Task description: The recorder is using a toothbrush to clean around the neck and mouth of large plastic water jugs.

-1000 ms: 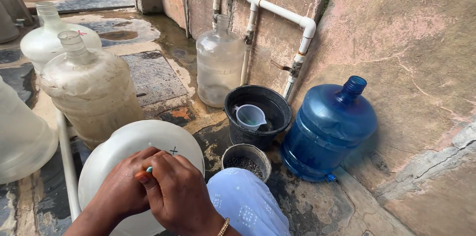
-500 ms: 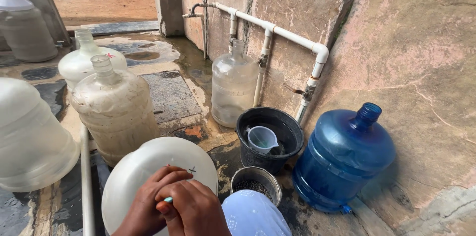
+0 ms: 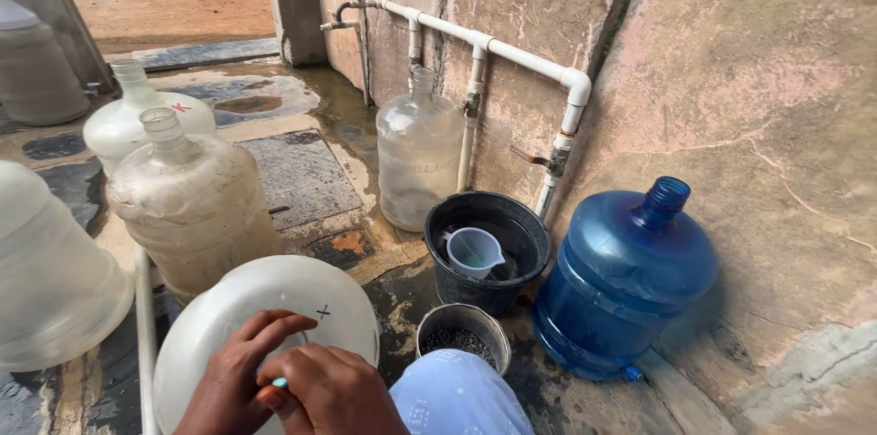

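Observation:
A large white plastic water jug (image 3: 265,316) lies on its side with its round bottom toward me, marked with a small black cross. My left hand (image 3: 233,371) rests flat on that bottom, fingers spread. My right hand (image 3: 333,394) sits beside it with fingers curled on a small pale-blue object (image 3: 280,383) pressed against the jug. A small metal tin (image 3: 463,334) of dark grains stands just right of my hands.
A black bucket (image 3: 493,248) holds a small clear jug (image 3: 475,250). A blue water bottle (image 3: 626,280) stands at right, clear bottles (image 3: 420,156), (image 3: 192,206), (image 3: 137,120) around, another jug (image 3: 46,270) at left. White pipes (image 3: 498,51) run along the wall. The floor is wet.
The view has shifted so that the scene sits lower and further right. My hands stay on the white jug's bottom, with the left fingers now spread wider.

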